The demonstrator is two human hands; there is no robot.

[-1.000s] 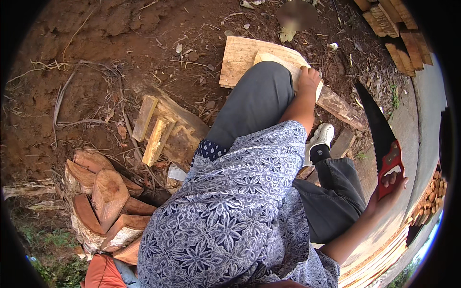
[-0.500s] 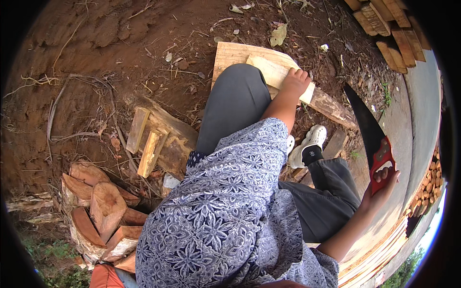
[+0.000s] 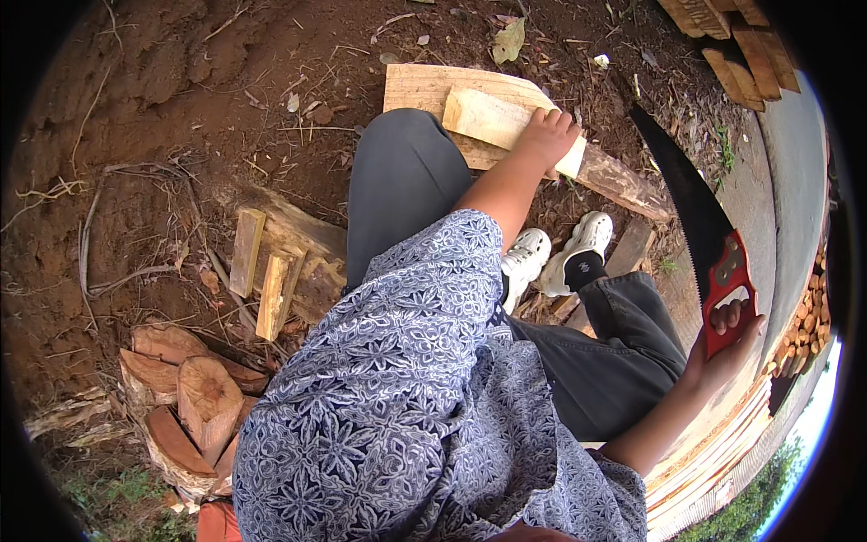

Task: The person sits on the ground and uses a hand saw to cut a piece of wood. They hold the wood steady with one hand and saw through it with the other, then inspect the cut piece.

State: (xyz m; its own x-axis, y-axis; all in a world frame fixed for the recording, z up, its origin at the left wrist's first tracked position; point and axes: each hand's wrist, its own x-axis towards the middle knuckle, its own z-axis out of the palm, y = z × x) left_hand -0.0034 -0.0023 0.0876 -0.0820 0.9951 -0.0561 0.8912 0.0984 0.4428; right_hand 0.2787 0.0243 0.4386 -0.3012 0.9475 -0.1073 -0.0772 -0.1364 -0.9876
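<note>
My left hand (image 3: 547, 143) is wrapped over the right end of a pale wood block (image 3: 488, 117). That block lies across a wider light-coloured board (image 3: 418, 88), near my raised knee. At the right, my right hand (image 3: 727, 348) grips the red handle of a handsaw (image 3: 691, 194). Its dark blade points up and away, with the toothed edge on the left side. Between the saw and the wood there is a gap. Under the block's right end, a bark-covered piece of wood (image 3: 623, 185) reaches toward the blade.
Two short wood pieces (image 3: 280, 291) rest on a log (image 3: 298, 226) at the left. Split logs (image 3: 209, 402) are heaped at lower left. Stacked planks (image 3: 759, 63) stand at the upper right, and sawn boards (image 3: 713, 452) lie at the lower right. White clogs (image 3: 591, 237) are on my feet.
My raised knee and the block under my left hand sit farther left and higher in view. The saw appears slightly lower and more to the right. More of one clog shows.
</note>
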